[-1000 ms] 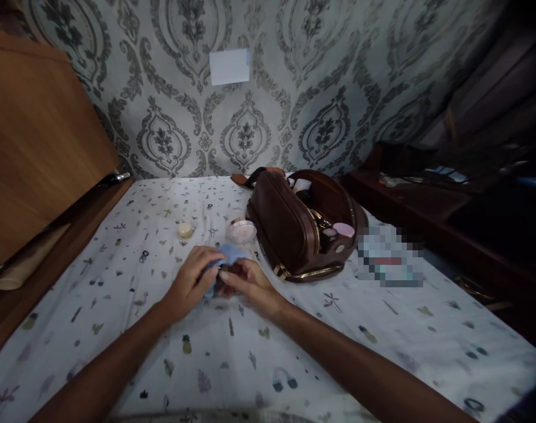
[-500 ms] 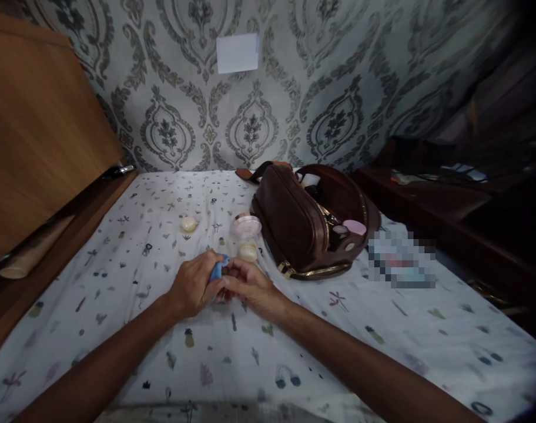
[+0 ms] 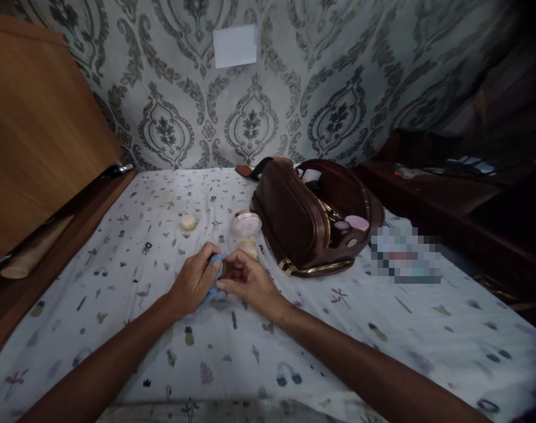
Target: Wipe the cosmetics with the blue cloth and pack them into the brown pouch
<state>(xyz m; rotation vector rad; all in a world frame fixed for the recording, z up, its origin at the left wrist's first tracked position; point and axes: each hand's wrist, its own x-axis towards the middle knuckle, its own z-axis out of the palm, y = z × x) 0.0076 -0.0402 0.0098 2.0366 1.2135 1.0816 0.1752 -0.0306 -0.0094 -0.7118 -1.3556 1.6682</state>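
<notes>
My left hand is closed on a crumpled blue cloth, which bunches out between its thumb and fingers. Against the cloth sits a small, roundish olive-coloured thing, mostly hidden. My right hand curls round that thing's right side, thumb and fingers bent towards it. Just beyond my fingers stands a small cream jar, partly covered by my right hand. Behind it is a round, pale pink compact. A cream round lid or pot lies farther left on the patterned sheet.
A brown leather bag lies unzipped at right, with a pink round item and other small things inside. Right of it is a pixelated flat item. A wooden cabinet stands left; the patterned wall closes off the back.
The blue cloth has shifted in my hands and more of it hangs below my left thumb. My right fingers have lifted slightly and spread a little. The camera view has tilted slightly.
</notes>
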